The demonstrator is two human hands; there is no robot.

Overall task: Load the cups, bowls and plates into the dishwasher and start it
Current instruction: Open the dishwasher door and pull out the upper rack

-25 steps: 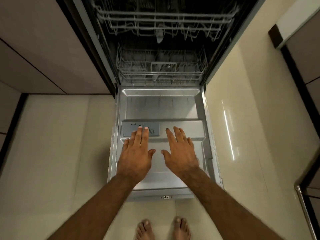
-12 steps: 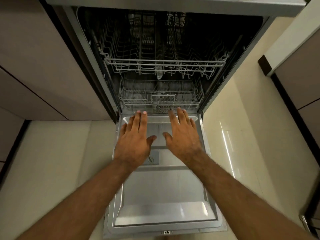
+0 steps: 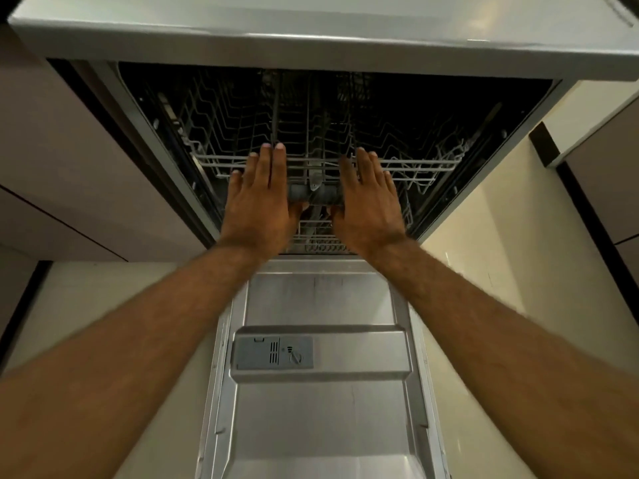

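**At the dishwasher's upper rack, both hands spread flat**

Over the front rail of the white wire upper rack (image 3: 415, 164), two bare forearms reached straight forward, nearly parallel. The left hand (image 3: 257, 198) and right hand (image 3: 368, 202) lay palm-down with fingers straight and close together, gripping nothing. The hands were apart, on either side of the short grey plastic handle (image 3: 313, 193) at the middle of the rail. Each thumb angled inward just below that handle. The fingertips (image 3: 273, 148) extended past the rail into the dark tub. The palms seemed to rest on the wire, though from above I could not tell whether they truly touched it.

The built-in stainless-steel dishwasher (image 3: 136, 112) stood open directly ahead, under a pale grey countertop edge (image 3: 311, 36). Its brushed-metal door (image 3: 321, 409) lay folded down flat beneath the forearms. A rectangular grey detergent dispenser (image 3: 273, 352) with a round knob was set into the door's left half. Part of the lower wire rack (image 3: 314, 240) showed between the wrists, deeper and below the hands. Smooth beige cabinet fronts (image 3: 69, 150) flanked the machine on the left, above a glossy cream floor (image 3: 484, 271).
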